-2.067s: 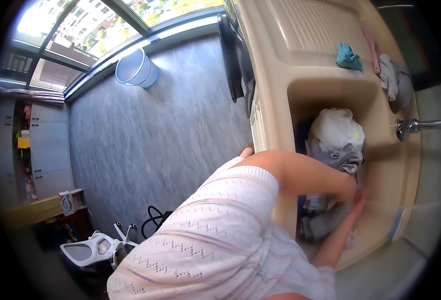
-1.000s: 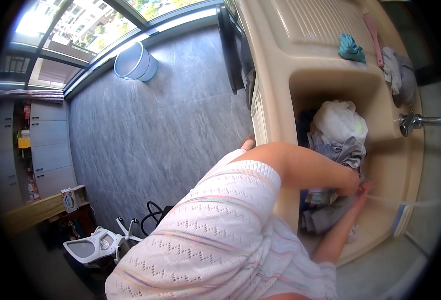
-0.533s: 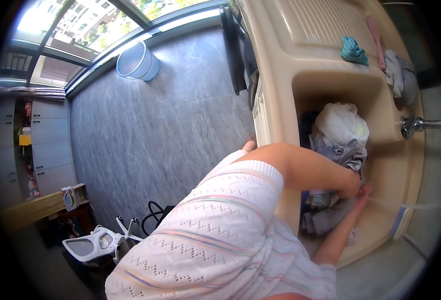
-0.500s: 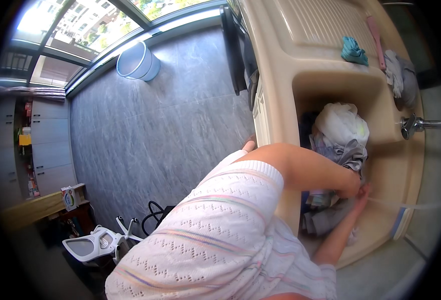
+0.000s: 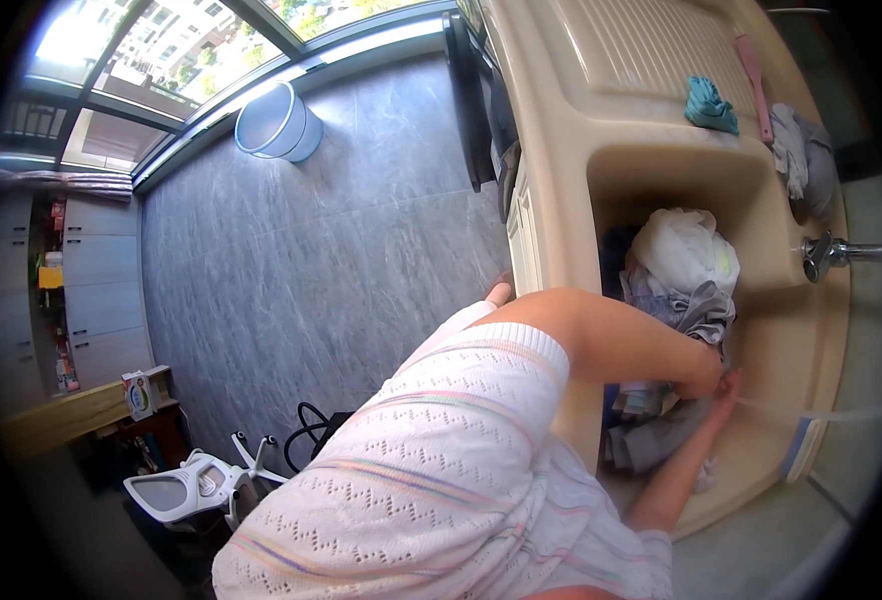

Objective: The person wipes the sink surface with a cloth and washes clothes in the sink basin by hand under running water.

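Observation:
My left hand (image 5: pixel 699 371) reaches down into the beige sink (image 5: pixel 573 260), over a pile of wet-looking laundry. Close against it, my right hand (image 5: pixel 728 384) comes in from below in the picture. Both sets of fingers are curled together, and what they grip is mostly hidden by the hands. Directly above them lies a crumpled grey garment (image 5: pixel 709 312). Beyond that sits a bunched white, sheer-looking cloth (image 5: pixel 686 248). Under my wrists is more grey fabric (image 5: pixel 651 440), with dark cloth along the sink's near wall.
A teal cloth (image 5: pixel 711 105), a pink brush-like tool (image 5: pixel 753 85) and grey cloths (image 5: pixel 799 155) rest around the sink's rim near the ribbed washboard (image 5: pixel 651 45). The metal tap (image 5: pixel 826 255) juts over the basin. On the floor are a blue bucket (image 5: pixel 279 122) and white chair (image 5: pixel 183 488).
Hardly anything differs. The whole view has shifted very slightly, and both hands stay together at the same spot over the laundry.

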A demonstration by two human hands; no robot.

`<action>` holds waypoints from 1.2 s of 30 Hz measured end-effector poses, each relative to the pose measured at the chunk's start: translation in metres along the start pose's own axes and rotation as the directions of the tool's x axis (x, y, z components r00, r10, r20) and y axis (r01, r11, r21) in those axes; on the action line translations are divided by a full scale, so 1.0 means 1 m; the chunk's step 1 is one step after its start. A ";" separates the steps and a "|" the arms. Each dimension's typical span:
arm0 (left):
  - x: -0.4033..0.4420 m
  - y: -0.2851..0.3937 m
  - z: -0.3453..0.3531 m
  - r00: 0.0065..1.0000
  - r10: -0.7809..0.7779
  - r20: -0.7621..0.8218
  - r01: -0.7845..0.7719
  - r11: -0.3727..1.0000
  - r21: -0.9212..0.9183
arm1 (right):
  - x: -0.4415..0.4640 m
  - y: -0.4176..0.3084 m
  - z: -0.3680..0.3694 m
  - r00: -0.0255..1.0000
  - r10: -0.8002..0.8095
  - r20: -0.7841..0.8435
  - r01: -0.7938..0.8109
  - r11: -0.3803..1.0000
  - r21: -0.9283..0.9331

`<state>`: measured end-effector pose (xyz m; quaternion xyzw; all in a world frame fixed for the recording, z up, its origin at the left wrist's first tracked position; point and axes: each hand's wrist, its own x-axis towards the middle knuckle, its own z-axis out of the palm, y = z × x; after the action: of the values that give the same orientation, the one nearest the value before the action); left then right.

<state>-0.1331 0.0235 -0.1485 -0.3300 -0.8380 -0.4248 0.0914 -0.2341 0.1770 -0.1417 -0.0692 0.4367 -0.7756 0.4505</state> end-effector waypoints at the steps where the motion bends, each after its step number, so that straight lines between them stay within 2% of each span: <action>1: 0.007 -0.011 0.001 1.000 0.020 -0.001 -0.020 1.000 -0.012 | -0.001 0.000 0.002 0.999 -0.011 -0.047 0.010 1.000 -0.019; 5: 0.022 -0.024 0.000 0.995 0.099 -0.003 -0.099 0.993 -0.060 | -0.006 0.001 0.015 0.984 -0.030 -0.178 0.020 0.998 -0.060; 6: 0.014 -0.036 0.023 0.993 0.118 -0.004 -0.118 0.990 -0.073 | -0.007 0.001 0.019 0.980 -0.028 -0.196 0.016 0.998 -0.062; 12: 0.012 -0.039 0.020 0.972 0.233 -0.015 -0.233 0.962 -0.145 | -0.001 -0.001 0.000 0.997 0.018 -0.081 -0.016 1.000 0.020; 21: 0.028 -0.053 0.024 0.916 0.398 -0.045 -0.396 0.884 -0.249 | -0.003 0.000 0.008 0.989 -0.013 -0.145 0.008 0.999 -0.034; 24: 0.035 -0.061 0.031 0.892 0.448 -0.058 -0.446 0.850 -0.281 | 0.002 -0.002 -0.009 0.999 0.032 -0.006 -0.032 0.999 -0.026; 27: 0.041 -0.076 0.044 0.864 0.498 -0.075 -0.494 0.812 -0.312 | -0.001 0.000 0.003 0.994 -0.005 -0.114 -0.006 0.995 -0.098; 33: 0.038 -0.069 0.037 0.801 0.588 -0.112 -0.583 0.723 -0.369 | 0.001 -0.001 -0.009 0.998 0.053 -0.037 -0.051 0.997 0.064; 36: 0.034 -0.067 0.036 0.765 0.630 -0.133 -0.624 0.674 -0.396 | 0.001 -0.003 -0.008 0.995 0.066 -0.080 -0.062 0.996 0.062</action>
<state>-0.1971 0.0399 -0.1999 -0.6116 -0.5635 -0.5340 0.1526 -0.2400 0.1820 -0.1449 -0.0101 0.4337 -0.7755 0.4587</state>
